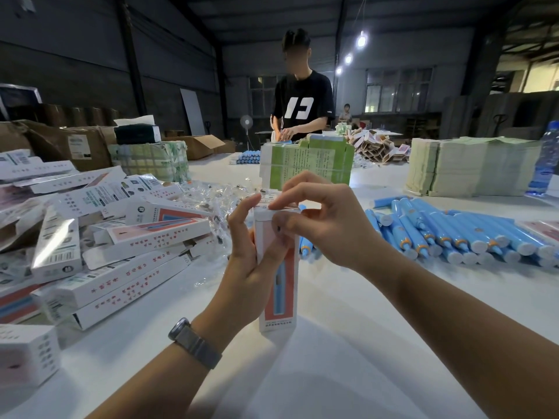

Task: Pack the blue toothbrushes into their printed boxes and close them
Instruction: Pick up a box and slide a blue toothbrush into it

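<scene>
White tabletop (332,343) carried many loose blue toothbrushes (459,234), unpacked. Left hand (251,267) gripped one printed box (279,300) upright; right hand (320,225) pinched its top flap, nearly closed

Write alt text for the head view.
Left hand grips an upright white-and-red printed cardboard box while the right hand presses its top flap. Packed boxes lie left, blue plastic toothbrushes right.

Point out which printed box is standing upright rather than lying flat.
The box held between both hands, left hand gripping its side, right hand pinching its top flap. The boxes in the pile left of it lie flat.
</scene>
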`<state>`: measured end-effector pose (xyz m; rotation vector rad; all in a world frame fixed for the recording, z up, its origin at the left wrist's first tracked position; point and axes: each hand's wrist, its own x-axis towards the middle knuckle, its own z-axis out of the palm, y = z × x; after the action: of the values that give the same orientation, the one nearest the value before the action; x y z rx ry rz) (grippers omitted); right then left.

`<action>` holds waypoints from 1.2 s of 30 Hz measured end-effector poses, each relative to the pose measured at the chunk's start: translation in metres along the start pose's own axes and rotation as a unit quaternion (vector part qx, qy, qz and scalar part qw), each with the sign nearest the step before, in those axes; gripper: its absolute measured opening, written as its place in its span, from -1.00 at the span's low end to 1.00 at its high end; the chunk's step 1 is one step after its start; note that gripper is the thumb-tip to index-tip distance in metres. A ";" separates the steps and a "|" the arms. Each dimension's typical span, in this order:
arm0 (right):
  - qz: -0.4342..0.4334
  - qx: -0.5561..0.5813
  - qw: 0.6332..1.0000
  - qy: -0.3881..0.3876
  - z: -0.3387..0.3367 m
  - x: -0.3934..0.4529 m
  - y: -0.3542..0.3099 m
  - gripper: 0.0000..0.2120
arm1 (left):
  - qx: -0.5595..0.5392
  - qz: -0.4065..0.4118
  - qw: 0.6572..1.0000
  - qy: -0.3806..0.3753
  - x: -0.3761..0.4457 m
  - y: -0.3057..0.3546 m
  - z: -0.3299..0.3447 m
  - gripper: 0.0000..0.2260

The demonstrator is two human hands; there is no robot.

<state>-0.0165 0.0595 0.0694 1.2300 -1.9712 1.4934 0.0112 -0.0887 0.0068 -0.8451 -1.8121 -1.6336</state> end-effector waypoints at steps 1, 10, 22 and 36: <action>0.002 0.006 1.000 0.005 -0.001 0.000 0.000 -0.86 | -0.002 0.000 1.000 -0.002 0.000 0.000 0.000 -0.56; 0.015 0.060 0.998 0.030 -0.003 0.003 -0.009 -0.87 | 0.018 0.020 0.999 -0.026 -0.001 0.002 0.001 -0.49; 0.044 -0.033 0.998 0.012 -0.006 0.010 -0.021 -0.77 | 0.032 0.012 0.999 -0.017 -0.001 -0.001 -0.002 -0.32; 0.012 -0.081 0.993 -0.079 -0.014 0.007 -0.019 -0.88 | 0.050 0.029 0.998 -0.033 0.001 0.006 -0.004 -0.62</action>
<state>-0.0076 0.0683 0.0908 1.2934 -2.1686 1.2515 0.0147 -0.0926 0.0116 -0.9080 -1.8795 -1.4833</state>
